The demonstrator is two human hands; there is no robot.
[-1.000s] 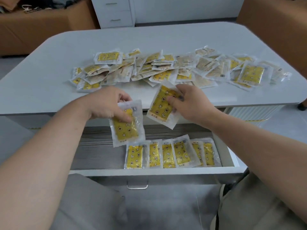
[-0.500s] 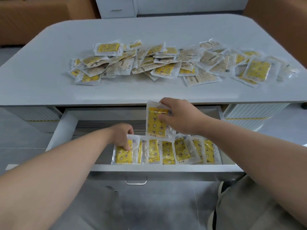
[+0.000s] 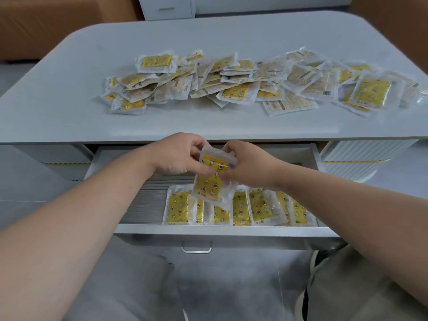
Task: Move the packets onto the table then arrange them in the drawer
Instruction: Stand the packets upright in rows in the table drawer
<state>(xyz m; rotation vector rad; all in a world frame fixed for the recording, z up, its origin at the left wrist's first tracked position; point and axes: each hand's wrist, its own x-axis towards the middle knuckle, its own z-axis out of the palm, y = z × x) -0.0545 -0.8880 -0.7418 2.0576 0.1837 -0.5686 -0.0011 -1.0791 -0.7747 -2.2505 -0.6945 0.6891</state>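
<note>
Both hands hold one yellow star-printed packet (image 3: pixel 212 179) upright above the open drawer (image 3: pixel 222 230). My left hand (image 3: pixel 178 156) grips its left edge and my right hand (image 3: pixel 250 165) pinches its right side. Below it a row of several yellow packets (image 3: pixel 240 208) stands side by side along the drawer's front, the leftmost packet (image 3: pixel 177 207) lying at the row's end. A long pile of loose packets (image 3: pixel 243 82) lies across the grey table (image 3: pixel 69 107).
The drawer's left half shows bare grey lining (image 3: pixel 143 200). A metal handle (image 3: pixel 196 250) hangs on the drawer front. A white ribbed cabinet (image 3: pixel 356 161) stands at the right under the table. Brown furniture (image 3: pixel 46 24) and white drawers (image 3: pixel 166 8) sit behind.
My left hand has set its packet at the row's left end in the drawer, let go, and risen to the packet in my right hand. Both hands now hold that packet.
</note>
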